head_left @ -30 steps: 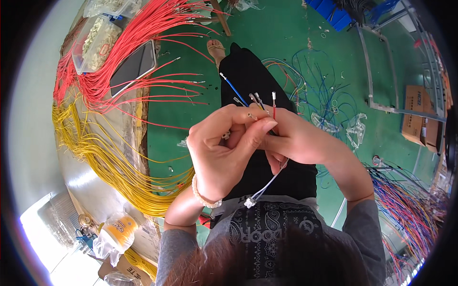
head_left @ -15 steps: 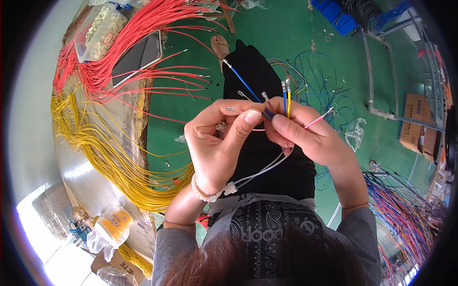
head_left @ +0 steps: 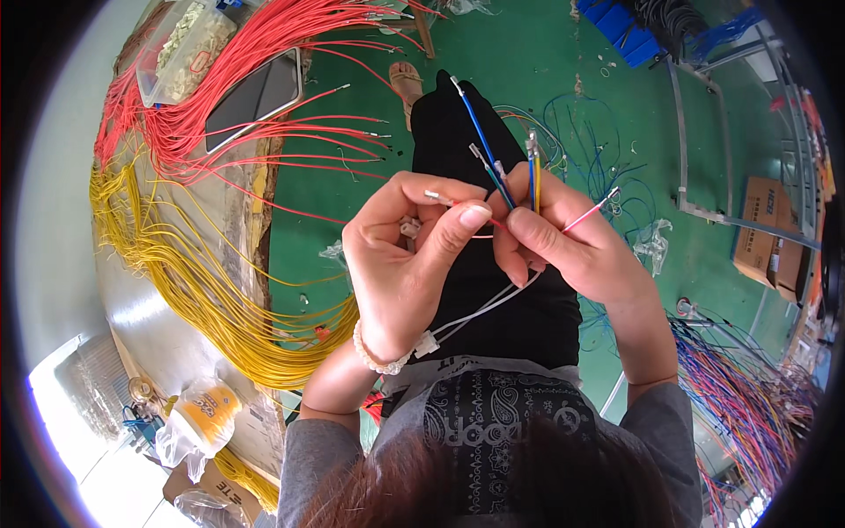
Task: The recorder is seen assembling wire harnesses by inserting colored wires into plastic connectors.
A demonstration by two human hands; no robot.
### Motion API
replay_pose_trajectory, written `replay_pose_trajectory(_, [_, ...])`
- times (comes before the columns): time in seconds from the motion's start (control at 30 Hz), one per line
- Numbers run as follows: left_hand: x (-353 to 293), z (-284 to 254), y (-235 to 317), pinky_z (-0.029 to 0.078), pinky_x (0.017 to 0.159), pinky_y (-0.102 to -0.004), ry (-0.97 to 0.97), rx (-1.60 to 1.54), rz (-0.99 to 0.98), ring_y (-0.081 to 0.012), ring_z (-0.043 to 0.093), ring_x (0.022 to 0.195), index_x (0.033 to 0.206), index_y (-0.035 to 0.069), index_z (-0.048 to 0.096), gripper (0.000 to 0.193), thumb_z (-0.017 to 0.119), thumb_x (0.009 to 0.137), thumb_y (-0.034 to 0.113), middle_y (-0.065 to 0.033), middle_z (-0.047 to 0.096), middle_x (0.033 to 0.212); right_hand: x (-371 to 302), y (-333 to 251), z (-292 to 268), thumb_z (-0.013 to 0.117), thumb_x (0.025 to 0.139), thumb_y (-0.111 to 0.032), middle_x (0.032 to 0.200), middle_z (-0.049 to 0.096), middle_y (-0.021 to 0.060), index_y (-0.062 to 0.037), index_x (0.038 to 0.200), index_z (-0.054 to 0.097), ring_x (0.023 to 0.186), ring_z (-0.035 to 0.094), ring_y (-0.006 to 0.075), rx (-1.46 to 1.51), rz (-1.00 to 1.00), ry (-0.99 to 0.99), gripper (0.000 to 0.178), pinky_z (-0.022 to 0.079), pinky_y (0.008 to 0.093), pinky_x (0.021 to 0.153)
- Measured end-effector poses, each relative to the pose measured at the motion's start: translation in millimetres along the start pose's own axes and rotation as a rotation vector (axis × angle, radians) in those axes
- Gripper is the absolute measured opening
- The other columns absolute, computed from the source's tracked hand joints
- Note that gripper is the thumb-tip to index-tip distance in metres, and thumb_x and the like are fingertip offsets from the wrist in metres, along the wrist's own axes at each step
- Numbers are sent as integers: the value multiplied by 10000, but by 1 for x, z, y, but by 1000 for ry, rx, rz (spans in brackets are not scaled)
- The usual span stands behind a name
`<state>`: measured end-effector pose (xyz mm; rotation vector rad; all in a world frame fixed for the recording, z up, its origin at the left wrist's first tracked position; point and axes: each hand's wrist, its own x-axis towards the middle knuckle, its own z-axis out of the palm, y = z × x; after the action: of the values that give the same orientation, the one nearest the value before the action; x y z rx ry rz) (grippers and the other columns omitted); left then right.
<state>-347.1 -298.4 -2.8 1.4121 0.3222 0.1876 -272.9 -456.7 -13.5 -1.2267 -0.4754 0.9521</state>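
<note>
Head view shows the wire bundle (head_left: 506, 172) now fanned wider above the lap than a moment ago, its blue, yellow and pink ends spread apart. Left hand (head_left: 409, 264) pinches a red wire (head_left: 458, 204); right hand (head_left: 563, 242) clamps the bundle, so sorting seems underway.

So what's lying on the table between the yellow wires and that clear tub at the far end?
In the head view, a big fan of red wires lies between the yellow wires and the clear tub, with a dark phone resting among them.
</note>
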Motion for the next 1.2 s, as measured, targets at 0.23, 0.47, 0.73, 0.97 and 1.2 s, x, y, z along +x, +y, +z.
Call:
replay_pose_trajectory(0.23, [2,1,-1,456,639,-174,14,-10,-32,-42,576,699,910,-27,618,152,686,829,82,-46,658,809,-2,3,5,425,979,-201,651,550,51,-24,983,466,556,459,51,-221,-106,42,181,321,196,505])
replay_pose_trajectory(0.47, [-1,4,1,452,642,-170,62,-6,-36,-44,581,712,869,-30,613,115,677,832,58,-57,663,818,-3,-2,13,354,998,-187,707,585,72,-2,1028,491,572,492,57,-19,-41,329,232,315,185,481])
replay_pose_trajectory(0.73, [-1,9,-7,448,631,-158,45,-134,73,-42,578,712,870,-22,597,104,676,825,27,-86,674,855,-2,-5,18,686,816,-77,736,590,-1,0,902,580,603,506,29,-24,-3,408,156,394,158,533])
replay_pose_trajectory(0.97, [-1,3,-5,397,608,-157,-19,-107,-32,-27,505,702,956,-11,555,142,636,860,55,-38,613,870,-4,-7,16,695,827,-118,745,621,-6,7,870,631,674,543,21,120,58,377,147,422,164,596])
replay_pose_trajectory(1.2, [8,-9,-8,329,559,-177,-105,-603,-270,-62,387,659,1158,33,390,212,377,956,96,-126,548,1040,-6,-5,19,687,799,-56,662,535,-51,-32,821,590,559,424,-5,71,49,506,102,298,160,506])
